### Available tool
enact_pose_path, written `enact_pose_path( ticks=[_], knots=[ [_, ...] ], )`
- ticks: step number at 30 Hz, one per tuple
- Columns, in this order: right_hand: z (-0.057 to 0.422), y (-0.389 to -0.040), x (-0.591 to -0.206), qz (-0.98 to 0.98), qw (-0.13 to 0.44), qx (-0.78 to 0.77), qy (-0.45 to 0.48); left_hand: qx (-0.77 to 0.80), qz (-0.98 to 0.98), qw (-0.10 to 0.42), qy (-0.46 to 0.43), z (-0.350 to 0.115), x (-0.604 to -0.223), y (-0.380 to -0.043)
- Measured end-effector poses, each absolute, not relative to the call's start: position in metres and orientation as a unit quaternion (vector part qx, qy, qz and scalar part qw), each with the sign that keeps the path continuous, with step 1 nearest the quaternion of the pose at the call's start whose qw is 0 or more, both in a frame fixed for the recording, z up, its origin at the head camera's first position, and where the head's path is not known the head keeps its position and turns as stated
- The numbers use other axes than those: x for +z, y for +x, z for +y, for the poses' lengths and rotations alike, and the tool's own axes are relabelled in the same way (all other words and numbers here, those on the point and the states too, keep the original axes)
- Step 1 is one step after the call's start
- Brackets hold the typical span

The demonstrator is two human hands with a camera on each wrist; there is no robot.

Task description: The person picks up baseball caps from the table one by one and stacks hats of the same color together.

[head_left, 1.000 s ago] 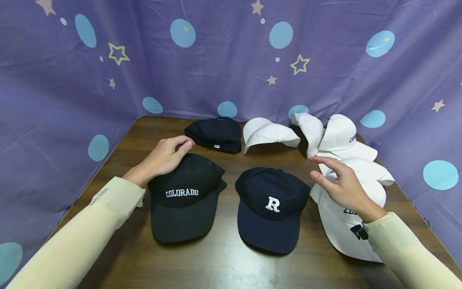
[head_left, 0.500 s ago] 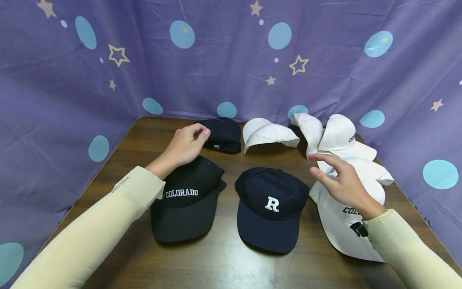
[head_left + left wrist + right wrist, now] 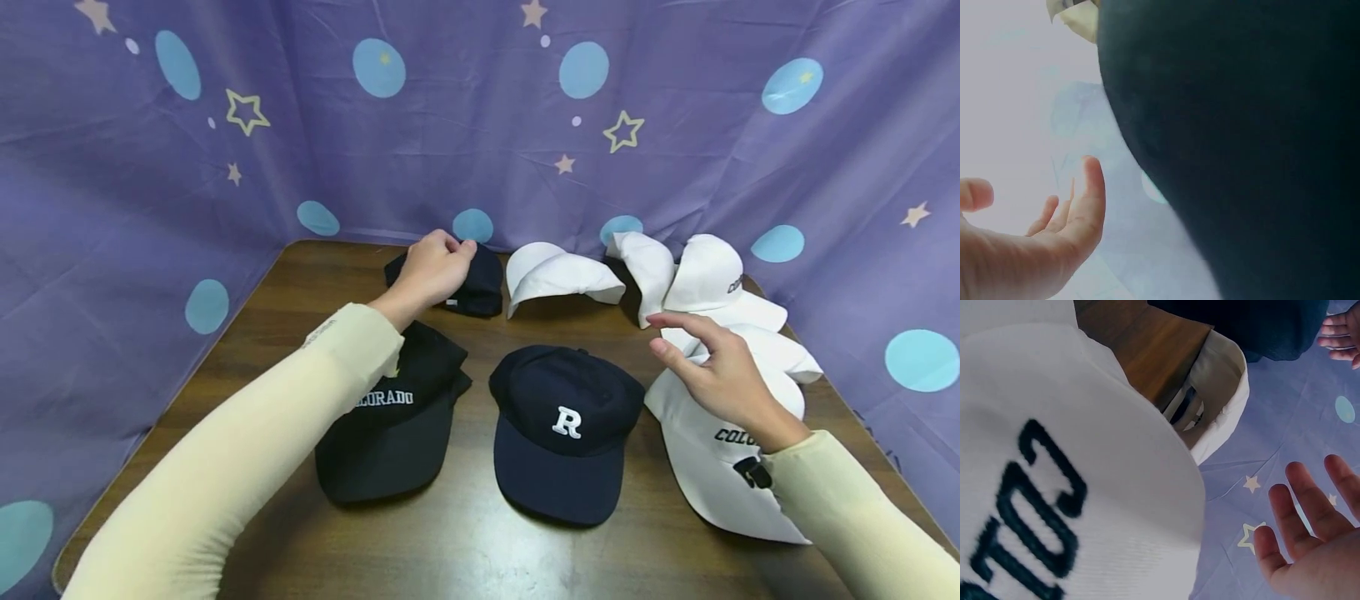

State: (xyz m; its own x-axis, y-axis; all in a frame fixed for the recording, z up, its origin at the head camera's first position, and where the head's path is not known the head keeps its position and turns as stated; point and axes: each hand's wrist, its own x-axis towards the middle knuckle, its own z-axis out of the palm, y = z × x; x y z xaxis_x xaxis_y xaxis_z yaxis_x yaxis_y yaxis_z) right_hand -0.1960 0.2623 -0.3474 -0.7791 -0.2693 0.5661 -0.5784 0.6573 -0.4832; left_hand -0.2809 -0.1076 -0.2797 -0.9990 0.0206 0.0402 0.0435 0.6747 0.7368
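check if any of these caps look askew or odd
Yes, the white cap at the back middle: it looks tipped and folded, with no lettering showing, while the navy cap with the R sits upright, brim toward the person.

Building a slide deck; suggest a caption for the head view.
Left hand near a dark back-row cap, right hand by white caps.

Left arm (image 3: 247, 450): pale sleeve to the wrist, stretched forward and inward.
Left hand (image 3: 429, 271): farther forward than the right — thumb apart from loosely bent fingers in its wrist view.
Right arm (image 3: 862, 517): matching sleeve, angled inward from the lower right.
Right hand (image 3: 716, 375): relaxed — thumb and forefinger apart, fingers slightly spread in its wrist view.
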Motion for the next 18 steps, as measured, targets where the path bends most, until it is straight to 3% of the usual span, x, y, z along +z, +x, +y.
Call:
enact_pose_path(
  ticks=[12, 18],
  knots=[
    [0.262, -0.199, -0.343, -0.888, 0.230, 0.317, 0.240, -0.563, -0.817, -0.042, 0.118, -0.075, -0.296, -0.303],
    [0.259, -0.203, -0.336, -0.899, 0.212, 0.299, 0.240, -0.659, -0.723, -0.036, 0.204, -0.063, -0.311, -0.313]
  ],
)
